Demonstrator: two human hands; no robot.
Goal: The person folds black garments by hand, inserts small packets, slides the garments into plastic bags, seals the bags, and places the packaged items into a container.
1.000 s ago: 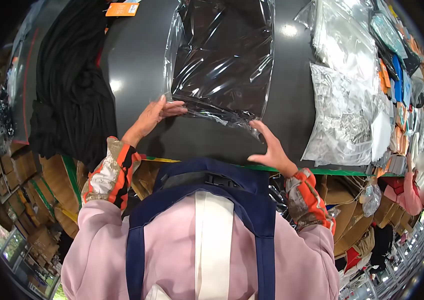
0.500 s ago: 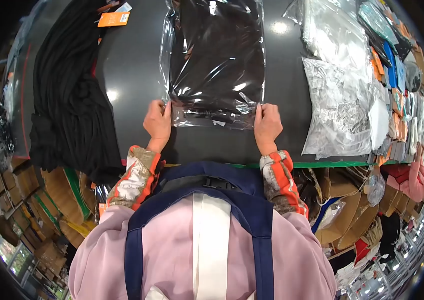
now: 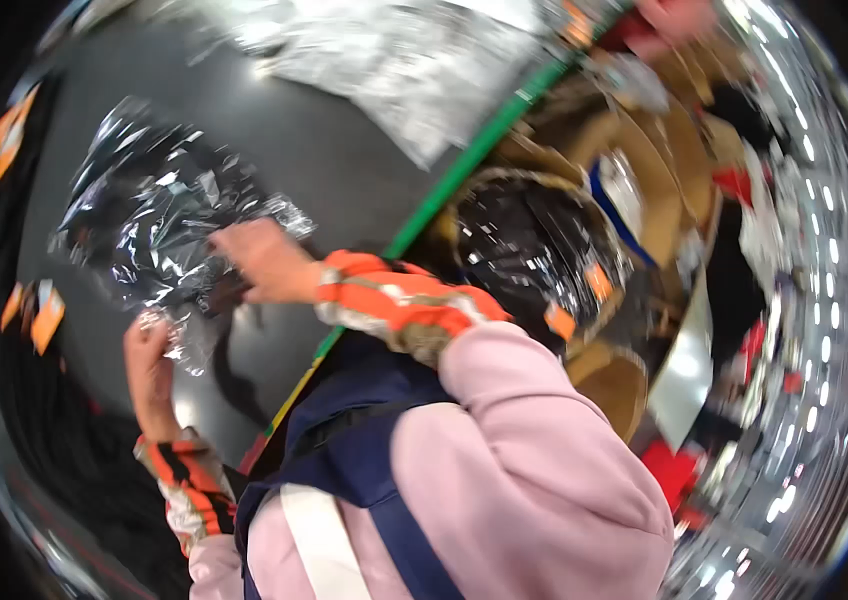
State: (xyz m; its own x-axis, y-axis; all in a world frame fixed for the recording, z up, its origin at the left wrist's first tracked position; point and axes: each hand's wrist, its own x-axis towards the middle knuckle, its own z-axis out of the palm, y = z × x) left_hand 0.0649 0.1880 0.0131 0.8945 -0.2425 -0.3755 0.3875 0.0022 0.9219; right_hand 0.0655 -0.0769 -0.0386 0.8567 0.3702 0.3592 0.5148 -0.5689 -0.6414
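Observation:
A black item in a clear, shiny plastic bag (image 3: 159, 200) lies crumpled on the dark tabletop (image 3: 344, 170). My left hand (image 3: 147, 345) is closed on the near left corner of the bag's clear plastic. On the bag's right part rests my right hand (image 3: 264, 260), its fingers closed round the plastic as far as the blur shows. Motion smears the whole view.
Clear plastic bags (image 3: 394, 70) lie at the table's far side. A green edge strip (image 3: 474, 150) borders the table. Beyond it stands a round-rimmed container with black bagged items (image 3: 524, 240). Black cloth (image 3: 74, 430) lies at the left. Part of another person (image 3: 679, 20) shows top right.
The view has swung to the right and blurred. The bagged item, flat before, is now bunched up, and my right hand has moved inward over it.

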